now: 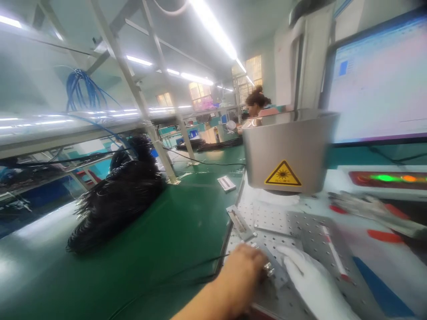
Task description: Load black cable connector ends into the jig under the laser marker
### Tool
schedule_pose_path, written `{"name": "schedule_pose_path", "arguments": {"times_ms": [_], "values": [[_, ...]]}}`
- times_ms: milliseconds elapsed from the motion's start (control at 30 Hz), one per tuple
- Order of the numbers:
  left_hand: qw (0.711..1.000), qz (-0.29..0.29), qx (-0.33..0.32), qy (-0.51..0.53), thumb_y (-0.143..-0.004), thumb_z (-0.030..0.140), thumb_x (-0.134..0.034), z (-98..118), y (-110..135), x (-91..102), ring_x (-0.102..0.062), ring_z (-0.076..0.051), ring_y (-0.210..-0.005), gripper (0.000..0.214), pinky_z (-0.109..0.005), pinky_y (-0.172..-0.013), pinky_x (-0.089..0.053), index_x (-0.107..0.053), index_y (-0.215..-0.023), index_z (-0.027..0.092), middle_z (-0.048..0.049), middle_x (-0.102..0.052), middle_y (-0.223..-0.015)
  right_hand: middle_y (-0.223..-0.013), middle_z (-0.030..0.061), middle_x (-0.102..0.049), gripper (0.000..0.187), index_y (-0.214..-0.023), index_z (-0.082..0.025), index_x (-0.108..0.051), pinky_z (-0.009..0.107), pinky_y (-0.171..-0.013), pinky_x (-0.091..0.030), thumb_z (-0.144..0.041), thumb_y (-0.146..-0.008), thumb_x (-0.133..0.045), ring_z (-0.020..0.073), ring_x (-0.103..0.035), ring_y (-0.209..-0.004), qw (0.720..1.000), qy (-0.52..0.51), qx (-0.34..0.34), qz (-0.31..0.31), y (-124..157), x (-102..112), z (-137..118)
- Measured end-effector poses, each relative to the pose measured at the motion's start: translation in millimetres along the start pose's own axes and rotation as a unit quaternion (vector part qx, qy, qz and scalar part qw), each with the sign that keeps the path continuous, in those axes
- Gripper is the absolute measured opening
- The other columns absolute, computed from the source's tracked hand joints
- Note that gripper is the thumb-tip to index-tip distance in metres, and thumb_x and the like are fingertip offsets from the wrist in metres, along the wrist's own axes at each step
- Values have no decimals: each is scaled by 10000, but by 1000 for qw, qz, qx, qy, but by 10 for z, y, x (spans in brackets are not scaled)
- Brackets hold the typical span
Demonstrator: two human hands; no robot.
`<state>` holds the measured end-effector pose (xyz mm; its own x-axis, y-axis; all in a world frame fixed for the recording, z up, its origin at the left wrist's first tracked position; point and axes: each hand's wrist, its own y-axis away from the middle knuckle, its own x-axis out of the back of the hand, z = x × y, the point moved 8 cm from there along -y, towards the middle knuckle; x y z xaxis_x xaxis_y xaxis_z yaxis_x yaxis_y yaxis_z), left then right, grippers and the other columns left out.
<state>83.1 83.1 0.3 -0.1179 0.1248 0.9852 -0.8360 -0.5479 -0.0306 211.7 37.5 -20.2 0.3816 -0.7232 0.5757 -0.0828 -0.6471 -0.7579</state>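
Note:
My bare left hand [242,275] curls over the near left part of the perforated metal plate [273,222]. Small shiny metal plugs [268,268] show at its fingertips, and thin black cables [196,269] trail from it to the left. The hand is closed around these cable ends; motion blurs the grip. To its right lies my right hand [310,280] in a white glove, fingers stretched toward the plugs and apparently holding nothing. Just beyond the left hand is a flat metal fixture block [239,223].
A grey machine housing [287,151] with a yellow laser warning sign overhangs the plate. A red-and-white pen [334,253], a used glove [376,213] and a monitor [380,80] stand right. Black cable bundles [120,200] lie on the green table [187,231]. A person [258,104] sits beyond.

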Motion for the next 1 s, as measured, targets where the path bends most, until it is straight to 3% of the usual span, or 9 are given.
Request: {"name": "schedule_pose_path", "arguments": {"times_ms": [133, 267, 367, 533, 600, 700, 800, 900, 1000], "values": [[973, 112, 201, 12, -892, 92, -366, -760, -269, 416, -508, -242, -1177, 380, -373, -1032, -394, -540, -1228, 123, -152, -571, -1263, -1008, 3, -735, 355, -1004, -252, -705, 256, -740, -589, -246, -938, -356, 171, -709, -869, 1000, 14, -14, -16, 66, -83, 78], [960, 98, 258, 42, -927, 195, -395, -1156, -520, 534, -571, -281, -1107, 326, -404, -967, -439, -566, -1167, 57, -211, -620, -1150, -939, -29, -743, 345, -948, -259, -700, 231, -622, -582, -243, -931, -357, 154, -715, -788, 999, 34, 19, 14, 36, -26, 43], [957, 115, 255, 80, -983, 271, -313, -1012, -486, 747, -604, -219, -1058, 397, -338, -943, -454, -487, -1279, 70, -168, -643, -1149, -897, -10, -742, 321, -959, -233, -674, 247, -598, -565, -233, -944, -353, 159, -708, -755, 997, 46, 18, 55, -10, 92, 30], [964, 122, 146, 185, -971, 413, -398, -200, 43, 1106, -582, -190, -1109, 456, -328, -996, -445, -442, -1376, 207, -89, -629, -1232, -947, 29, -717, 253, -1066, -205, -601, 283, -658, -522, -278, -997, -368, 169, -685, -832, 994, 44, -4, 97, -83, 321, 8], [975, 70, 166, 133, -898, 356, -544, -67, 369, 943, -540, -237, -1198, 503, -376, -1061, -412, -477, -1371, 200, -120, -588, -1310, -943, 37, -704, 267, -1056, -202, -593, 289, -704, -504, -326, -1017, -359, 168, -667, -842, 994, 28, 6, 108, -75, 368, -48], [979, -29, 200, 16, -714, 313, -746, -173, 857, 340, -506, -343, -1267, 771, -445, -1070, -422, -459, -1416, 170, -180, -548, -1378, -935, 34, -687, 248, -1017, -220, -624, 313, -721, -484, -362, -997, -422, 187, -637, -847, 997, 15, 26, 68, -21, 287, -216], [973, -38, 189, -126, -865, 207, -548, -382, 1169, -205, -488, -334, -1320, 587, -411, -1032, -469, -441, -1441, 241, -160, -480, -1453, -917, 18, -680, 127, -930, -250, -667, 355, -716, -467, -329, -891, -575, 225, -619, -846, 996, 32, 3, -80, 75, -15, -397], [932, 57, 219, -284, -873, 99, -467, -479, 1264, -255, -452, -288, -1357, 594, -396, -1069, -437, -434, -1435, 289, -109, -451, -1479, -946, -12, -687, 137, -929, -272, -696, 378, -730, -440, -254, -801, -649, 224, -605, -838, 986, 54, -32, -155, 198, -237, -484], [900, 84, 259, -341, -792, 131, -591, -479, 1213, -65, -412, -323, -1380, 661, -464, -1122, -366, -442, -1432, 210, -155, -472, -1464, -970, -47, -701, 225, -961, -292, -709, 383, -765, -409, -231, -744, -712, 207, -606, -864, 993, 62, -21, -98, 265, -320, -465]]}}
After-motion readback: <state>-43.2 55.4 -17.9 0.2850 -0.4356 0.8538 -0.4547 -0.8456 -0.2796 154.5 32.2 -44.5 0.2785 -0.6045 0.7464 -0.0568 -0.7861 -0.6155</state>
